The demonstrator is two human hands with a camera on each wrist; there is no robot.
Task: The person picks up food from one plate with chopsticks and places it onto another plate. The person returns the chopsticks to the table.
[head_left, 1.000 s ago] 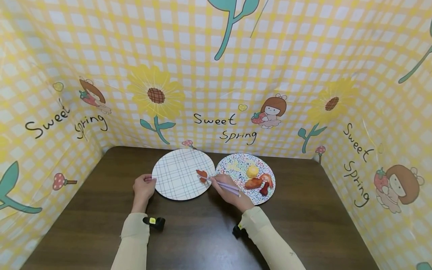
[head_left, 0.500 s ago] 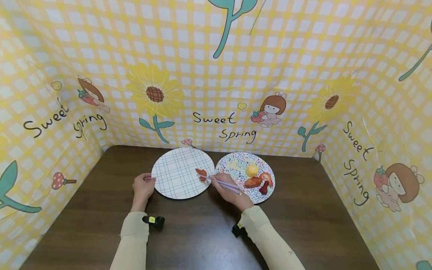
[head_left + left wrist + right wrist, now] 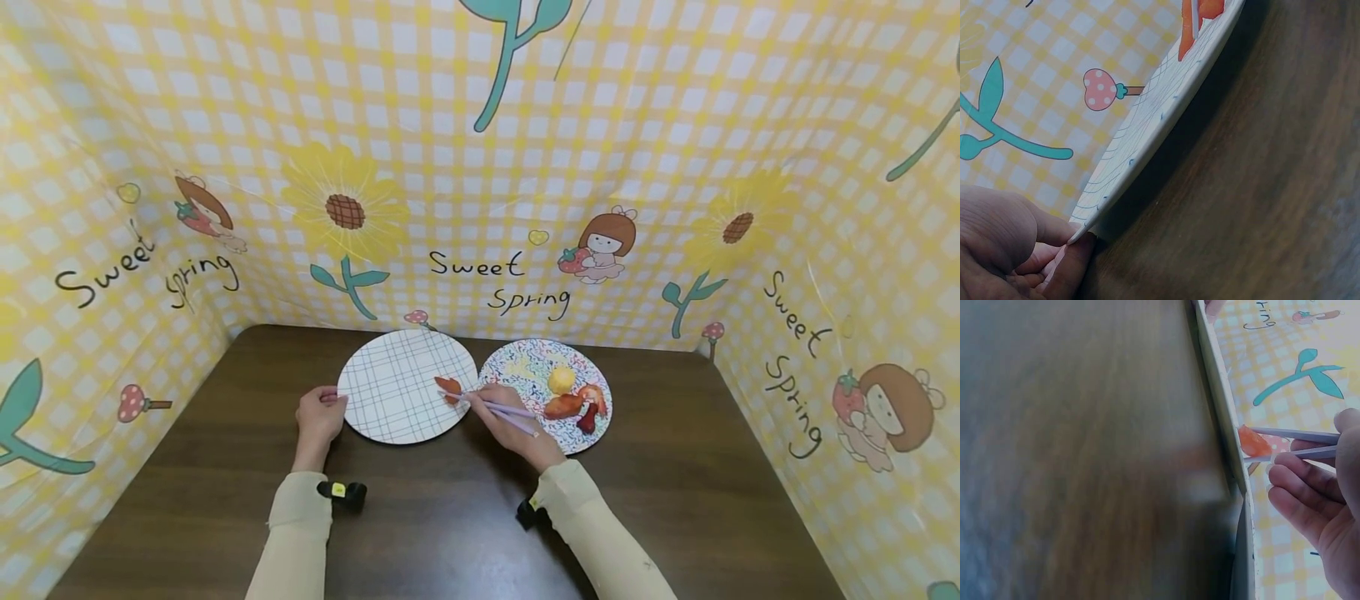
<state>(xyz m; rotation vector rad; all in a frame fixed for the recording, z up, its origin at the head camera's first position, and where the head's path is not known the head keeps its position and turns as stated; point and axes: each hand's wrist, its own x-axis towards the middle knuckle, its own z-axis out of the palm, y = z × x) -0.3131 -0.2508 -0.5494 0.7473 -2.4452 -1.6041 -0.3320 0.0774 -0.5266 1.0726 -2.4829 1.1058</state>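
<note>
Between finger and thumb, my left hand pinches the near-left rim of a white plate with thin blue grid lines; the left wrist view shows the thumb above the edge and fingers below. My right hand holds a pair of pale purple chopsticks. Their tips lie at either side of a reddish-brown piece of toy-like food on this plate's right part. In the right wrist view the piece sits between the two sticks, touching or close to the plate.
A speckled multicoloured plate adjoins on the right. It bears a yellow ball, a brown roasted piece, a shrimp and a dark red drumstick. A yellow checked cloth walls the dark wooden table.
The rear ends of the chopsticks have spread slightly apart. The food piece, both plates and the left hand stay where they were.
</note>
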